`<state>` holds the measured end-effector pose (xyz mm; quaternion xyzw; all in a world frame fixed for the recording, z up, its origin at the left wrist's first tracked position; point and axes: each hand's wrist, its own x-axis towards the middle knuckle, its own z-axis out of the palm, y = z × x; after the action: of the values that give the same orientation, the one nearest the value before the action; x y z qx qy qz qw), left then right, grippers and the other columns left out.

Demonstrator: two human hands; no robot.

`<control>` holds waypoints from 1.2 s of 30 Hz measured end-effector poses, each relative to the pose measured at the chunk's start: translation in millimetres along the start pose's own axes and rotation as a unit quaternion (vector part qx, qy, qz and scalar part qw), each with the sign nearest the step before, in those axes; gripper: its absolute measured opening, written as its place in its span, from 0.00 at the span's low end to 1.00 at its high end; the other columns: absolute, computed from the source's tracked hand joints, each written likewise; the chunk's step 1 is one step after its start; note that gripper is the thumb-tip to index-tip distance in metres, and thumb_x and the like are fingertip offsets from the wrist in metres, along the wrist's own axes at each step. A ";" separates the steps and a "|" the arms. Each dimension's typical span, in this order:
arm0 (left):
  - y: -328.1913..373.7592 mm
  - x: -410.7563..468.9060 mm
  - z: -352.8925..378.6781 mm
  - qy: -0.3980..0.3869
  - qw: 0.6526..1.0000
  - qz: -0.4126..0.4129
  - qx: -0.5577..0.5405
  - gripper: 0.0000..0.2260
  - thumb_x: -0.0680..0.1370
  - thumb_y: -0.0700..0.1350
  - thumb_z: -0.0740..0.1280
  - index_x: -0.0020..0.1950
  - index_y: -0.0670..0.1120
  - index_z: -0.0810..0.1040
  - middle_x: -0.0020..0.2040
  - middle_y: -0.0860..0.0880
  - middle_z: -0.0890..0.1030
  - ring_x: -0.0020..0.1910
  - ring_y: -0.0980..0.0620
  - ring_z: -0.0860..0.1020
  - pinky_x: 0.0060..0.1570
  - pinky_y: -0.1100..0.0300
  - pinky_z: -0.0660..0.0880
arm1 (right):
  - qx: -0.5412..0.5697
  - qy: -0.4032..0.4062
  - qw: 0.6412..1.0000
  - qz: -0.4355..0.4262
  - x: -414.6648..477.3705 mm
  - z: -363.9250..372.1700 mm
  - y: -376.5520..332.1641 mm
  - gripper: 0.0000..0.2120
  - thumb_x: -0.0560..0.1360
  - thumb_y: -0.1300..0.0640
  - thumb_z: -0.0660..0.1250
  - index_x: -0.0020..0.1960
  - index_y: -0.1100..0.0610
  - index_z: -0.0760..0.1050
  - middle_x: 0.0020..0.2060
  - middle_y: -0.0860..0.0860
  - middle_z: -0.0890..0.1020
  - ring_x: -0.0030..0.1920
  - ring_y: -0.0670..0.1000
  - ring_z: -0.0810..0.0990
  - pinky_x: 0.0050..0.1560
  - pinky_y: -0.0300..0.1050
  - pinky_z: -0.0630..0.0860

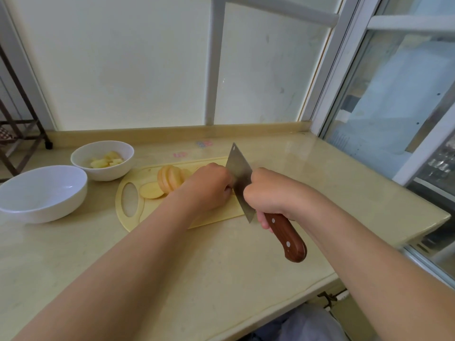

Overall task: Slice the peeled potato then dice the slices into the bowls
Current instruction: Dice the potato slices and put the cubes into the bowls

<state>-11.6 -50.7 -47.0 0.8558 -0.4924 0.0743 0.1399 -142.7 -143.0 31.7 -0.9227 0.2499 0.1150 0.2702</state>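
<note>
Dicing seems in hand: the right hand (266, 193) grips the cleaver (240, 178) by its handle, blade over the board (147, 173) against the left hand (209, 188), whose curled fingers hide whatever they pin. Slices (170, 180) wait just left, with dice in the far bowl (105, 174). The next cut needs knuckles clear.

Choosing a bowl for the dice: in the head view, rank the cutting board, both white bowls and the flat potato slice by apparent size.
1. cutting board
2. near bowl
3. far bowl
4. flat slice
The near bowl's lead over the far one may be partly camera nearness.
</note>
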 end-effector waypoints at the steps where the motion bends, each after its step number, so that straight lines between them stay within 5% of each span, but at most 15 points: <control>1: 1.2 -0.1 -0.8 -0.002 1.000 -0.005 0.000 0.07 0.74 0.41 0.63 0.40 0.43 0.79 0.40 0.45 0.80 0.40 0.45 0.74 0.39 0.51 0.74 | -0.001 0.001 1.000 -0.001 3.8 0.4 -2.0 0.09 0.73 0.67 0.54 0.49 0.67 0.70 0.23 0.61 0.78 0.28 0.59 0.77 0.37 0.50 0.78; 4: 3.7 -0.8 -2.8 -0.006 1.000 -0.023 -0.013 0.09 0.74 0.40 0.64 0.34 0.48 0.71 0.39 0.45 0.79 0.38 0.46 0.71 0.36 0.55 0.67 | 0.012 0.018 1.000 -0.003 22.7 -0.9 -9.2 0.05 0.76 0.66 0.54 0.47 0.64 0.68 0.22 0.60 0.77 0.28 0.58 0.77 0.37 0.50 0.78; 8: 4.4 0.0 -5.0 -0.009 0.999 -0.038 -0.020 0.07 0.74 0.41 0.63 0.36 0.49 0.74 0.37 0.49 0.77 0.39 0.46 0.73 0.38 0.55 0.70 | 0.052 0.024 0.998 0.002 42.3 -4.3 -10.7 0.06 0.75 0.64 0.54 0.49 0.64 0.67 0.24 0.61 0.78 0.34 0.61 0.79 0.46 0.61 0.82; 13: 7.9 -0.2 -7.1 -0.014 0.997 -0.074 -0.024 0.07 0.72 0.40 0.62 0.34 0.44 0.73 0.35 0.48 0.76 0.38 0.46 0.72 0.38 0.53 0.72 | 0.143 0.044 0.989 0.012 42.5 -3.1 12.9 0.10 0.75 0.64 0.54 0.53 0.66 0.69 0.29 0.62 0.80 0.32 0.58 0.78 0.31 0.49 0.78; 20: 6.5 5.5 -17.8 0.088 0.963 -0.187 -0.172 0.08 0.74 0.36 0.65 0.42 0.43 0.84 0.41 0.49 0.83 0.44 0.50 0.80 0.45 0.56 0.79 | 0.168 0.080 0.982 -0.017 20.6 -12.8 18.1 0.10 0.76 0.65 0.53 0.52 0.63 0.72 0.31 0.63 0.81 0.30 0.57 0.77 0.26 0.44 0.76; 28: 9.7 6.1 -10.0 -0.007 0.969 -0.207 -0.137 0.14 0.77 0.41 0.65 0.61 0.49 0.79 0.58 0.49 0.76 0.50 0.51 0.75 0.42 0.64 0.69 | 0.219 0.086 0.970 0.058 20.2 -22.7 63.9 0.09 0.80 0.64 0.55 0.57 0.65 0.69 0.32 0.61 0.79 0.25 0.54 0.75 0.28 0.43 0.74; 32: 14.9 4.9 -7.6 -0.040 0.967 -0.219 -0.125 0.15 0.77 0.42 0.64 0.63 0.48 0.77 0.61 0.48 0.76 0.54 0.48 0.78 0.49 0.59 0.74 | 0.242 0.077 0.964 0.076 27.4 -15.3 93.8 0.05 0.76 0.64 0.58 0.46 0.63 0.72 0.28 0.58 0.76 0.23 0.54 0.74 0.27 0.42 0.73; 36: 15.5 2.7 -4.4 -0.054 0.969 -0.214 -0.112 0.11 0.75 0.43 0.61 0.55 0.40 0.76 0.54 0.40 0.78 0.49 0.42 0.77 0.41 0.58 0.69 | 0.179 0.099 0.978 0.050 39.9 -7.7 102.4 0.08 0.74 0.58 0.61 0.38 0.58 0.73 0.30 0.53 0.74 0.30 0.54 0.74 0.36 0.44 0.71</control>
<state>-23.5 -59.0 -39.5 0.9230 -0.3098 -0.0587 0.2205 -161.9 -237.9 -20.9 -0.8525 0.3375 -0.0099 0.3990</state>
